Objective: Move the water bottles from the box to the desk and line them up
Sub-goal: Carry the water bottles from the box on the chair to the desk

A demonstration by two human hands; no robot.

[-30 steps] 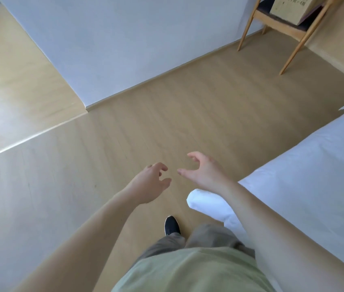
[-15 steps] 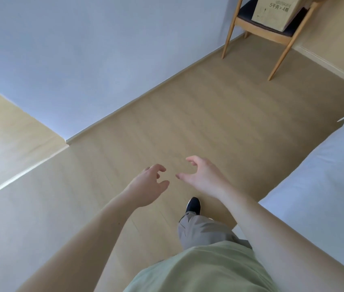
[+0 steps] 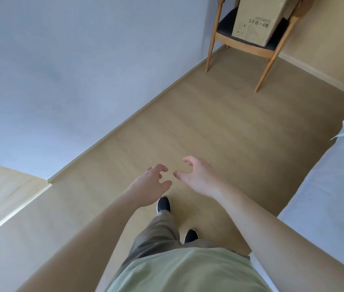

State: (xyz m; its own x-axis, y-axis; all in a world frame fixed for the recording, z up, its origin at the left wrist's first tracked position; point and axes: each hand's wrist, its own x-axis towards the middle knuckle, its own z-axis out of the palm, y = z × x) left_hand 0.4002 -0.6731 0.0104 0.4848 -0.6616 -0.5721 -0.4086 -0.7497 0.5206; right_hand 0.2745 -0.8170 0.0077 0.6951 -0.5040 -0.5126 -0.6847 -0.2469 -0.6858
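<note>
We see the tan printed cardboard box resting on the wooden chair with a dark seat; well short of that chair, left hand and right hand hover with loosely curled fingers, grasping nothing.

Closed brown cardboard box, printed side forward, on chair seat.

- Pale wood floor, daylit.
- Blue-grey wall left, with baseboard.
- Wooden chair, dark seat, top right, against a tan wall.
- White bed along right edge.
</note>
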